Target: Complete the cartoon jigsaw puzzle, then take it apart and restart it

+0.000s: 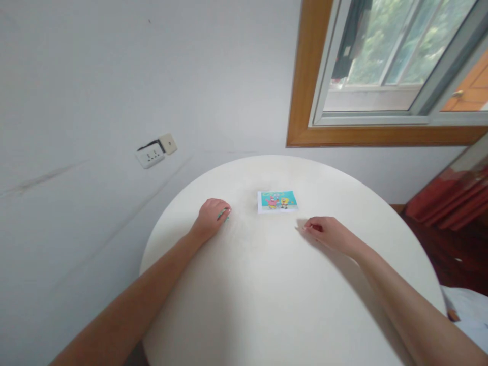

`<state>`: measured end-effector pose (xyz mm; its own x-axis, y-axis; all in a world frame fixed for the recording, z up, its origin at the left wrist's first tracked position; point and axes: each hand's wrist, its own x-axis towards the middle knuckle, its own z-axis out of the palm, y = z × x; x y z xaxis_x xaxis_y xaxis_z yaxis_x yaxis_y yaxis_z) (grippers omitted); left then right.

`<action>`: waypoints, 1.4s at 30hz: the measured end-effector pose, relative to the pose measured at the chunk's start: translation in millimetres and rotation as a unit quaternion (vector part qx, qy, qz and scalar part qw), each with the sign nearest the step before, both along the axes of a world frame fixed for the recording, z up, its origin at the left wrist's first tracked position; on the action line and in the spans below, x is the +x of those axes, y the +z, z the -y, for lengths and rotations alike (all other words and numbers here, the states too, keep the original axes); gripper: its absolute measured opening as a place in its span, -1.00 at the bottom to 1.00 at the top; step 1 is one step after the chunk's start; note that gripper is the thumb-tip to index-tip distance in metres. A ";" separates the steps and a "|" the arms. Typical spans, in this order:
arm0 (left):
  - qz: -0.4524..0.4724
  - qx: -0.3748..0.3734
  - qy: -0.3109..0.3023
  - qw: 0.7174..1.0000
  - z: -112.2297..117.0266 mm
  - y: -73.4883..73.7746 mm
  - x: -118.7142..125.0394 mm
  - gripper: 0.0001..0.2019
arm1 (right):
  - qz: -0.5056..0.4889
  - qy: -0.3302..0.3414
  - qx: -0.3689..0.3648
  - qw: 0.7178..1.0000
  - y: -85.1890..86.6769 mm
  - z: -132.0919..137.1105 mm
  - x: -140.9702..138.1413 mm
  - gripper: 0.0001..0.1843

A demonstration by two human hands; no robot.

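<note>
My left hand [212,215] rests on the left part of the white round table [259,300], its fingers curled over small teal-green pieces [224,215]. Most of these pieces are hidden under the fingers, so their exact kind does not show. To the right of that hand, apart from it, lies a flat picture card [278,202] with cartoon figures on a teal ground and a white border. Just below and right of the card, my right hand [328,233] is low over the tabletop, thumb and fingers pinched together. Whether anything small sits between those fingertips is too blurred to tell.
A pale wall [213,76] stands behind the table, with a power socket [151,155] on the left. At the upper right is a wood-framed window [381,134]. A red curtain [450,195] hangs at the right, and white cloth [467,310] lies beside the table edge.
</note>
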<state>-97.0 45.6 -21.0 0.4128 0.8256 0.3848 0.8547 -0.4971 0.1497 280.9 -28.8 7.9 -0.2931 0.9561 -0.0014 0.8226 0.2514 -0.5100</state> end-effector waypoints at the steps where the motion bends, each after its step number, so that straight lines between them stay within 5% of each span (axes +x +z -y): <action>1: 0.000 0.002 0.002 1.000 1.8 1.1 0.1 -0.69 | 0.000 0.005 -0.002 1.000 3.9 0.6 -0.9 -0.65; 7: 0.006 0.030 -0.002 1.000 29.9 16.2 13.5 -0.64 | 0.052 0.107 0.021 0.993 14.9 26.1 -19.5 -0.56; 10: 0.002 0.026 -0.061 0.998 68.0 19.6 35.0 -0.60 | 0.135 0.045 0.085 0.986 -5.8 58.5 -34.2 -0.45; 13: -0.033 -0.005 -0.053 0.998 115.2 11.6 57.7 -0.56 | 0.179 0.008 0.155 0.971 -30.5 91.9 -44.6 -0.24; 17: -0.069 -0.040 -0.044 0.996 154.5 -4.1 74.8 -0.43 | 0.199 0.002 0.162 0.966 -43.8 116.1 -47.5 -0.20; 42: -0.083 -0.031 -0.040 0.995 157.4 -10.3 74.9 -0.43 | 0.194 -0.010 0.140 0.971 -37.9 119.2 -48.9 -0.23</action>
<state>-22.2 -111.8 -31.3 0.5315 0.8077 0.2552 0.8283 -0.5586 0.0429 231.9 -148.0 -30.0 -0.3034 0.9404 0.1535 0.9454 0.3172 -0.0749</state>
